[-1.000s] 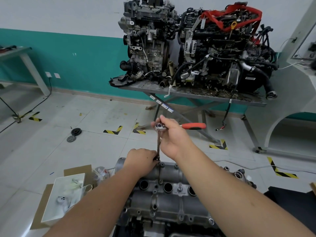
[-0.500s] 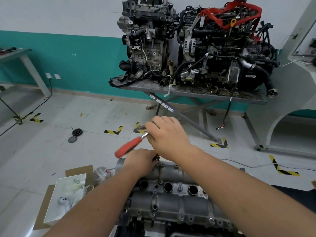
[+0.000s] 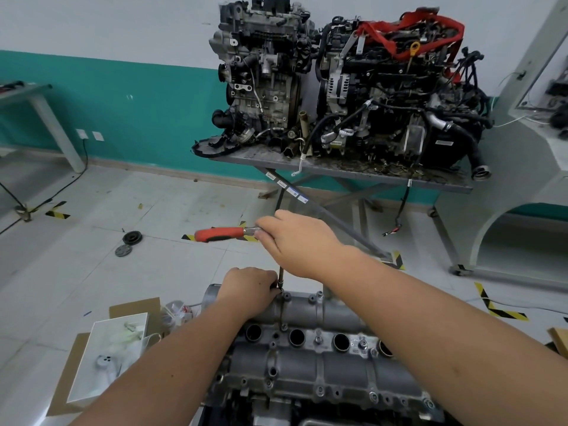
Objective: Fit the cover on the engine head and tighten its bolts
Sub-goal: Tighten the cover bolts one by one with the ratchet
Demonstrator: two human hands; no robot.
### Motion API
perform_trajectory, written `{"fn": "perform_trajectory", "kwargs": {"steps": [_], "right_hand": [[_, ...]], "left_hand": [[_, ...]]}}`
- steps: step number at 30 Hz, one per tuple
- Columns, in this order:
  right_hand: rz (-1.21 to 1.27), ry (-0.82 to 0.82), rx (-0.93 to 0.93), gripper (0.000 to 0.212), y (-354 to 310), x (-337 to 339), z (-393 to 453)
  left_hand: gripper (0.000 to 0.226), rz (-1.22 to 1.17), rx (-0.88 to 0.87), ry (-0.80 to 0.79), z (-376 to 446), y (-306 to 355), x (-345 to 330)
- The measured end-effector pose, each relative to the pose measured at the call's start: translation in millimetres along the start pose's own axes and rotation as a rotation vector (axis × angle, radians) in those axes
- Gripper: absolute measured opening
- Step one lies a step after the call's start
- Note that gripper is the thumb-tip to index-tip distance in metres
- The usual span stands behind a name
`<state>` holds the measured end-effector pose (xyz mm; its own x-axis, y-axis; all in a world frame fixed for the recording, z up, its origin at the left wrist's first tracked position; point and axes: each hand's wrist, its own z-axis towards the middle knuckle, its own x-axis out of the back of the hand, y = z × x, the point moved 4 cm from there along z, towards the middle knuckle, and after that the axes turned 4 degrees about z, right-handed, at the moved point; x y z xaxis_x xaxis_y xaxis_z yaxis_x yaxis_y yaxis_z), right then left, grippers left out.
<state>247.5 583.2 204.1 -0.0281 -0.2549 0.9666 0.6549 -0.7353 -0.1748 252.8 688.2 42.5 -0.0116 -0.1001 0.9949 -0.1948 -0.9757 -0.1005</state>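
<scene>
Tiled floor (image 3: 101, 272) marked with yellow-black hazard tape (image 3: 57, 214). On it lie two dark discs (image 3: 128, 243), flattened cardboard (image 3: 66, 382) bearing a white tray (image 3: 115, 361), and a grey metal surface (image 3: 338, 172) carrying two engines (image 3: 344, 84).

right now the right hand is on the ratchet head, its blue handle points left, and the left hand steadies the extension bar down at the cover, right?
Not quite: the handle is red, not blue. The head view shows the right hand on the head of the ratchet, its red handle pointing left, while the left hand steadies the extension bar down at the cover.
</scene>
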Motion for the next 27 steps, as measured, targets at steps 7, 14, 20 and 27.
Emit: {"fn": "perform_trajectory", "kwargs": {"steps": [7, 14, 20, 27], "right_hand": [[0.929, -0.101, -0.477, 0.022, 2, -6, 6], [1.996, 0.420, -0.646, 0.027, 7, -46, 0], [0.455, 0.656, 0.055, 0.037, 4, -37, -10], [0.008, 0.375, 0.135, 0.048, 3, -19, -16]], "left_hand": [[0.029, -0.033, -0.008, 0.015, -1, -1, 2], [0.032, -0.032, -0.006, 0.021, 0, -1, 1], [0.037, -0.155, 0.017, 0.030, 1, 1, -3], [0.023, -0.156, -0.009, 0.054, -1, 2, 9]]}}
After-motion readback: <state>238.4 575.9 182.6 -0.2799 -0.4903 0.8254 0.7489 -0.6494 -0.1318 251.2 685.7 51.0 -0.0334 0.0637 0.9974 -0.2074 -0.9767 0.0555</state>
